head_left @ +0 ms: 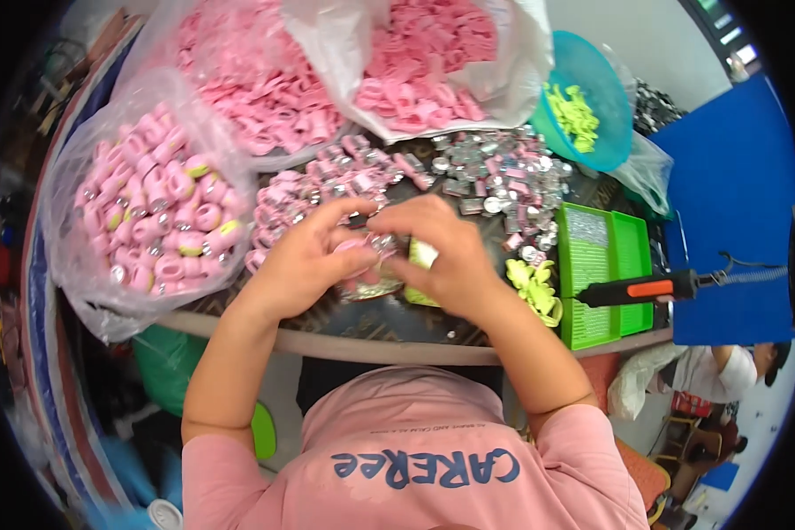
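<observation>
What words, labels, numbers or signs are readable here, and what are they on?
Pink T-shirt: large dark-blue lettering, upside down here, plus a line of small print; I won't copy the wording.
Dark tabletop: faintly patterned, nothing I can read.
Black-and-orange electric screwdriver: no lettering I can make out.

Pale wall (667,53), blue panel (738,168) right, bright window (745,55) beyond.
</observation>
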`<state>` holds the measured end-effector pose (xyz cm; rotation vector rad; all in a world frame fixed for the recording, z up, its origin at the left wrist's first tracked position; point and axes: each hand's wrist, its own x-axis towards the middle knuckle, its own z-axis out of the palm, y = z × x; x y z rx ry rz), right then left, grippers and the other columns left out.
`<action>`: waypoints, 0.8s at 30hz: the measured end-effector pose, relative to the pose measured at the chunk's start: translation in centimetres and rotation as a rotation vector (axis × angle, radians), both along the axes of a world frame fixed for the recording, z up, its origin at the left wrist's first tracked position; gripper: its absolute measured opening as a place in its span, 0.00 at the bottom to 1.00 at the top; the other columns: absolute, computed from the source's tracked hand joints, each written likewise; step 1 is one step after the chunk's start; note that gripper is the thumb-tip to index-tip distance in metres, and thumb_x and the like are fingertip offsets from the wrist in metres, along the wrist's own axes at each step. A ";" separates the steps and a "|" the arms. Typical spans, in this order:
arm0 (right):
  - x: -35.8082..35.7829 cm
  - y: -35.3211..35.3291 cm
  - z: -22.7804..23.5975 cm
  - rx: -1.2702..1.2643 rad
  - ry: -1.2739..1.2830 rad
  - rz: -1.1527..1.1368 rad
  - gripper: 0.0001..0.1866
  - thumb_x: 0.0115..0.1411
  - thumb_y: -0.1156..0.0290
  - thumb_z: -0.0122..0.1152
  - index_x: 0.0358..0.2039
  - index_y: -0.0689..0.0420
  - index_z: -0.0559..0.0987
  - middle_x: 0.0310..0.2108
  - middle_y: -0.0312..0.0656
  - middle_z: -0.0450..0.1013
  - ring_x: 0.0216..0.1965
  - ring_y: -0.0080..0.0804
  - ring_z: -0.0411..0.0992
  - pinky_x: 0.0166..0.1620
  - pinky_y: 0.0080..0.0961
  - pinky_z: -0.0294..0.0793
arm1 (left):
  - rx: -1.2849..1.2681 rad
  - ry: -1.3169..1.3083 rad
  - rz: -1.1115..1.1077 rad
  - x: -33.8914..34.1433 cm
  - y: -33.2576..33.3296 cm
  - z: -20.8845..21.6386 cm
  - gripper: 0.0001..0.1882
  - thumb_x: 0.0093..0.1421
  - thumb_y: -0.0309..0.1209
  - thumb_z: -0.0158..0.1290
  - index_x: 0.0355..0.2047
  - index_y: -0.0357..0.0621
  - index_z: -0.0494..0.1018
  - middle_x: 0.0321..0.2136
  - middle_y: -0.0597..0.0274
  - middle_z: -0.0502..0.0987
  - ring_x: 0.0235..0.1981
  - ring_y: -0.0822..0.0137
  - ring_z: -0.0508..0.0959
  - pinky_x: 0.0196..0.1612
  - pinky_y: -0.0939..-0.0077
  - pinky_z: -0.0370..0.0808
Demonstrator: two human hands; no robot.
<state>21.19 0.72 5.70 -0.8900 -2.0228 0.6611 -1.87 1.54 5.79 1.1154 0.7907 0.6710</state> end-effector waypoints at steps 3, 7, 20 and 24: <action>2.6 -2.4 0.0 -0.047 -0.046 -0.159 0.29 0.45 0.80 0.79 0.51 0.55 0.83 0.51 0.44 0.80 0.56 0.45 0.76 0.59 0.40 0.73 | -0.026 -0.021 0.059 0.6 -1.4 -1.1 0.28 0.68 0.26 0.59 0.66 0.40 0.65 0.38 0.60 0.82 0.36 0.72 0.83 0.34 0.80 0.77; 8.9 -2.2 -2.6 -0.029 -0.244 -0.554 0.18 0.52 0.79 0.74 0.45 0.57 0.84 0.46 0.43 0.82 0.45 0.39 0.81 0.48 0.33 0.80 | -0.069 -0.195 0.106 0.8 -2.3 -3.0 0.27 0.68 0.27 0.57 0.66 0.38 0.65 0.40 0.47 0.84 0.29 0.65 0.85 0.26 0.78 0.79; 8.3 -0.6 -2.7 0.016 -0.511 -0.304 0.05 0.54 0.76 0.69 0.33 0.59 0.84 0.32 0.44 0.78 0.40 0.48 0.75 0.45 0.42 0.76 | -0.194 -0.194 0.069 3.8 -1.2 -2.9 0.21 0.75 0.36 0.51 0.63 0.37 0.66 0.43 0.55 0.82 0.35 0.69 0.82 0.37 0.79 0.79; 7.7 -0.7 -3.6 0.014 -0.662 -0.350 0.04 0.54 0.76 0.69 0.31 0.59 0.84 0.32 0.45 0.77 0.40 0.49 0.75 0.46 0.42 0.76 | -0.224 -0.229 0.132 4.3 -0.9 -3.2 0.21 0.75 0.34 0.50 0.62 0.36 0.67 0.42 0.53 0.82 0.36 0.66 0.84 0.37 0.76 0.82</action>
